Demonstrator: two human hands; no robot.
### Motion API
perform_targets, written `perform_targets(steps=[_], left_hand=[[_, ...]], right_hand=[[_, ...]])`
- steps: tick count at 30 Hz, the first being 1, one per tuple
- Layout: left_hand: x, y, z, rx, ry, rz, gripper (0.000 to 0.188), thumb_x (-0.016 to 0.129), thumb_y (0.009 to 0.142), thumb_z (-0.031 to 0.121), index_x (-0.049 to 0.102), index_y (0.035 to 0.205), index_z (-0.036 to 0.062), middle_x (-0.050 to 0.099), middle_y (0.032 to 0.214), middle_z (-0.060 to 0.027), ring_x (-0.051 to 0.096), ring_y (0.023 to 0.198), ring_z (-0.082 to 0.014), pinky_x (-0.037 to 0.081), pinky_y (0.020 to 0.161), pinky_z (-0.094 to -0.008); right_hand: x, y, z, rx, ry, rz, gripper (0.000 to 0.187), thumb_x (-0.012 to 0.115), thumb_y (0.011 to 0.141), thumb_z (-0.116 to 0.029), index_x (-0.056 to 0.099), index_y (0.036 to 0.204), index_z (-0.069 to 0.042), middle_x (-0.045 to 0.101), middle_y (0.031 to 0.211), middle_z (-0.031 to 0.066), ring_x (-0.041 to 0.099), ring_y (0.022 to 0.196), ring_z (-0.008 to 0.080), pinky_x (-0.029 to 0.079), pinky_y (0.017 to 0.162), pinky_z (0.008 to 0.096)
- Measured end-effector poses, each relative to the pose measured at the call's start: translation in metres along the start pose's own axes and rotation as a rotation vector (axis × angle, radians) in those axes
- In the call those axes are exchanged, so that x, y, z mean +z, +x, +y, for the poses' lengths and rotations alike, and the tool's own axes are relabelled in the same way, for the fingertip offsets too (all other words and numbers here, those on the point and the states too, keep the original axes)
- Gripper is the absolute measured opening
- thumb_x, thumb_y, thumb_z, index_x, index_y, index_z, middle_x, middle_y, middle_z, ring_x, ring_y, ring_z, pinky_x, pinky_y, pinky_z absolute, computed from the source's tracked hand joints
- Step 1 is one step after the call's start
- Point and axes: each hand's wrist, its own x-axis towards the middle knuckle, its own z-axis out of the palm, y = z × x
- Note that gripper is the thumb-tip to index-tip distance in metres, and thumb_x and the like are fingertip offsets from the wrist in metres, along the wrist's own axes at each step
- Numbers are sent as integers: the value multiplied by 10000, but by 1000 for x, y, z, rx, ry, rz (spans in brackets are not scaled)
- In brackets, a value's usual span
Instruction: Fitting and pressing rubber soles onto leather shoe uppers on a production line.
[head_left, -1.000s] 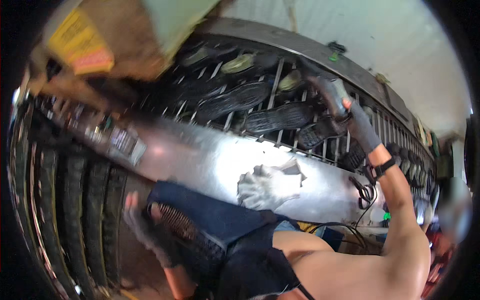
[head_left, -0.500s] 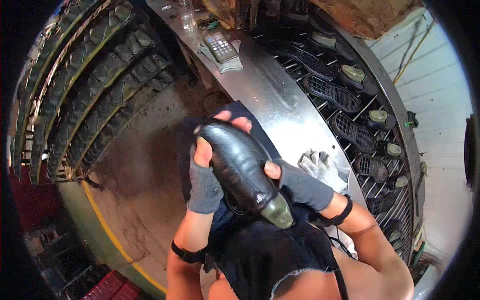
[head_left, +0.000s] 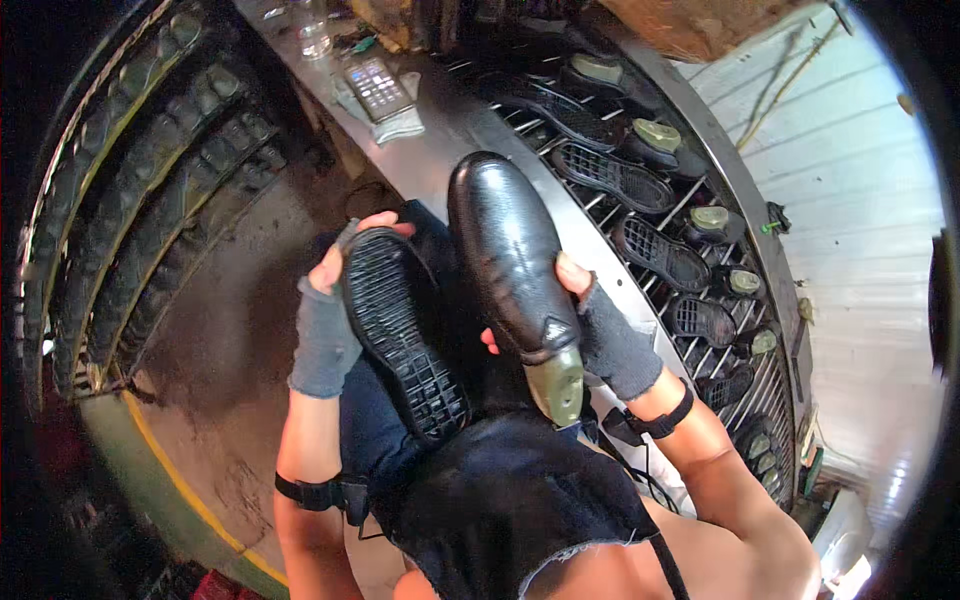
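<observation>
In my left hand (head_left: 326, 325), wearing a grey fingerless glove, is a black rubber sole (head_left: 400, 320) with its ribbed and gridded tread facing up. My fingers wrap its outer edge and toe end. My right hand (head_left: 615, 330), gloved alike, grips a glossy black shoe upper (head_left: 505, 240) around its heel half, thumb on the side. The upper is stretched over an olive-green shoe last (head_left: 556, 388), which sticks out at the heel end. Upper and sole are side by side and apart, toes pointing away from me, above my lap and dark apron (head_left: 500, 490).
A metal bench (head_left: 430, 175) runs along the right, with a phone (head_left: 378, 88) on a cloth and a clear glass (head_left: 314, 38). Beyond it, a slatted rack (head_left: 700, 385) carries several soles (head_left: 612, 178) and lasted uppers (head_left: 655, 140). Shoe shelves (head_left: 150, 200) stand at left.
Both hands were on the lasted upper. Now my left hand has moved left with the sole, tread up, while my right hand alone holds the upper, shifted away and to the right.
</observation>
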Motion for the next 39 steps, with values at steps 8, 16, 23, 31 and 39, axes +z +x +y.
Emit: perform_targets(steps=[8, 16, 23, 31, 39], left_hand=[[18, 7, 44, 127, -291, 74, 729, 299, 1114, 602, 377, 1617, 80, 645, 1400, -179, 656, 1214, -250, 540, 1060, -399], [15, 5, 42, 140, -103, -110, 875, 408, 1035, 714, 337, 1633, 78, 582, 1471, -245, 674, 1196, -296, 587, 996, -439], [22, 5, 45, 149, 5, -163, 968, 427, 993, 770, 285, 1654, 78, 546, 1509, -243, 657, 1222, -323, 578, 1007, -445], [35, -12, 46, 86, -12, -71, 1082, 559, 917, 800, 309, 1635, 30, 566, 1491, -220, 650, 1234, -304, 549, 1051, -432], [28, -70, 72, 223, 324, 251, 1392, 1007, 571, 526, 263, 1634, 22, 559, 1469, -148, 569, 1330, -262, 437, 1163, -413]], right_hand=[[42, 31, 35, 157, 33, -192, 1032, 590, 914, -777, 419, 1507, 51, 657, 1273, 295, 726, 1048, 425, 607, 967, 546], [46, 29, 51, 76, -53, -223, 663, 514, 1078, -568, 486, 1512, -67, 667, 1346, 102, 694, 1131, 179, 562, 999, 333], [46, 30, 45, 79, -4, -168, 651, 525, 1073, -570, 536, 1460, -46, 694, 1293, 97, 705, 1102, 176, 573, 983, 339], [46, 26, 41, 54, -108, -164, 666, 529, 1071, -577, 561, 1440, -24, 697, 1295, 103, 707, 1076, 177, 575, 975, 350], [91, 26, 21, -40, -516, -202, 644, 602, 1035, -590, 758, 824, -2, 683, 706, 9, 626, 695, 90, 488, 616, 285]])
